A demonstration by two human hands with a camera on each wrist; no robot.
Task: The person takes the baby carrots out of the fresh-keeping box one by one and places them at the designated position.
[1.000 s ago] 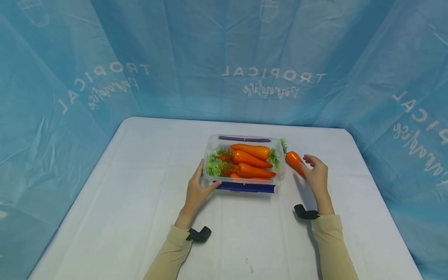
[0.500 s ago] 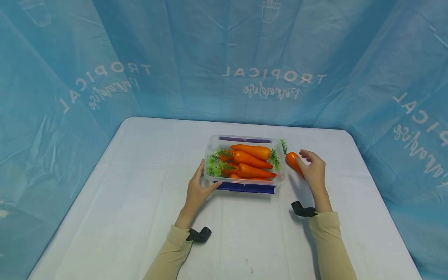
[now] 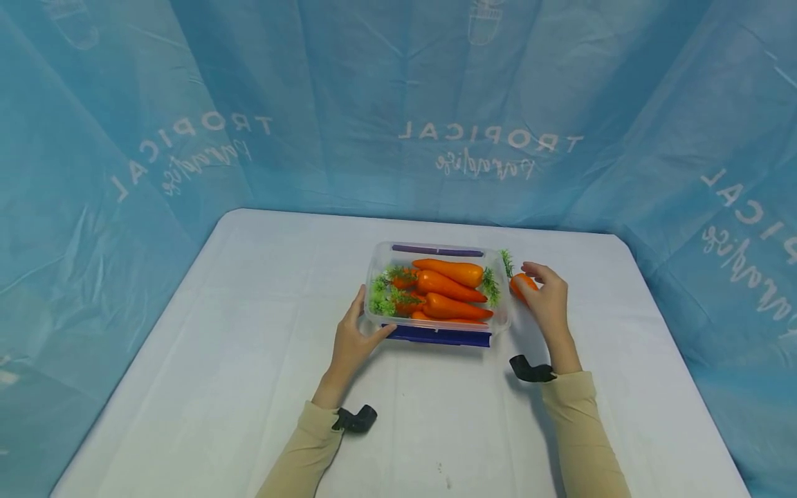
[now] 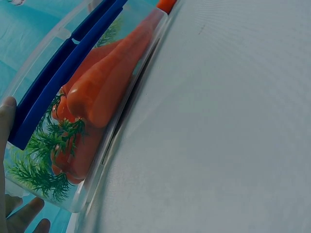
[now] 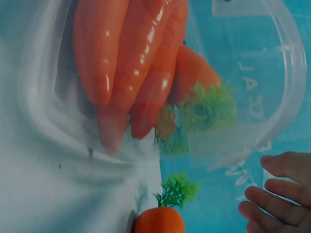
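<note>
A clear container (image 3: 376, 321) with blue latches (image 3: 442, 336) holds several orange carrots (image 3: 451, 285) with green tops. My left hand (image 3: 349, 346) grips its near left corner; in the left wrist view the thumb of that hand (image 4: 7, 116) lies by the blue latch (image 4: 58, 82), its other fingers beyond the corner. Just right of the container lies a loose carrot (image 3: 521, 285), partly hidden behind my right hand (image 3: 549, 304). The right wrist view shows this hand (image 5: 282, 199) with loosely bent fingers, apart from the loose carrot (image 5: 160, 222).
A white cloth covers the table (image 3: 249, 311), which carries the container. Behind it and at both sides hangs a blue printed curtain (image 3: 349, 104). Each wrist has a black device (image 3: 356, 419) strapped on, over the cuff of a beige sleeve.
My right hand has moved left along the loose carrot toward its leafy end and now covers more of it. The left hand and the container have stayed in place.
</note>
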